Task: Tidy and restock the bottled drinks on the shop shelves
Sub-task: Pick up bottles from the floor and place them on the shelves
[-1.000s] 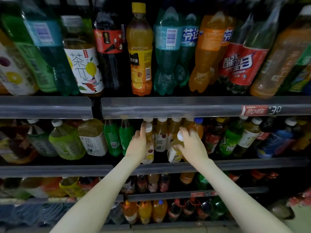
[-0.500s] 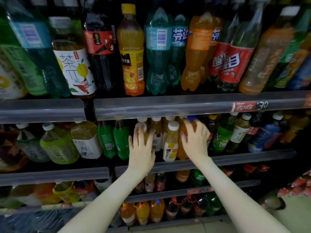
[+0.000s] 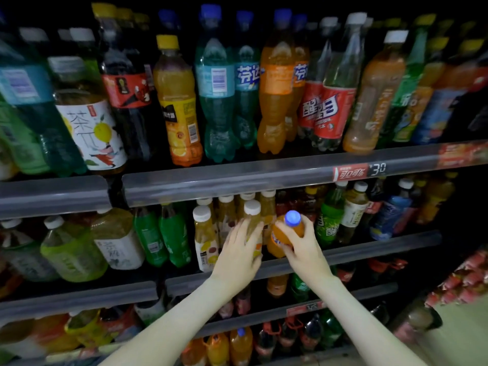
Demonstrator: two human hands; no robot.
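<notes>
Orange bottle (image 3: 276, 243) seems mid-straightening, right hand (image 3: 303, 250) fingers clamped round it; left hand (image 3: 237, 256), fingers straight, braces juice bottle (image 3: 251, 215); next, probably seat it upright.

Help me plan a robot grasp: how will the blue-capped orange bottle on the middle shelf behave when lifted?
The orange bottle looks filled to the neck, so probably heavy for its size. The right hand grips it up by the blue cap, so its base may swing. Its smooth, round plastic would likely roll if laid down.
</notes>
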